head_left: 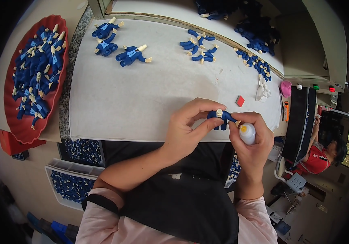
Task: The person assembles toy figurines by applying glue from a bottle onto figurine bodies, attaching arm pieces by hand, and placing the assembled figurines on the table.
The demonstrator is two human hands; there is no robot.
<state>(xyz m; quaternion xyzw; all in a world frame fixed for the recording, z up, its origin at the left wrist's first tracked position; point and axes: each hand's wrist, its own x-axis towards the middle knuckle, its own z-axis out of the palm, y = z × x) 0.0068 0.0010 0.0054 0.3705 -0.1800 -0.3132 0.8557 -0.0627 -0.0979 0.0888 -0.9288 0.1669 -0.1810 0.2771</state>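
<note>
Near the front edge of the white work surface [142, 110], my left hand [182, 132] pinches a small headless doll figure [226, 116] in blue clothes with a cream neck. My right hand [257, 142] is closed around a small white squeeze bottle [248, 137] with a yellow tip. Its fingertips also meet the figure's outstretched arm, at the cream hand. Farther back lie several loose blue doll arms [202, 57]. At the far left of the surface rest three headless figures, one of them a blue figure [132, 55] lying apart from the other two.
A red scalloped tray [8, 89] heaped with figures stands at the left. Below it is a white bin [54, 164] of blue parts. More doll arms [255, 65] line the back edge, near a crumpled tissue [263, 90] and a red block [240, 101]. A person in red [318, 158] sits at right.
</note>
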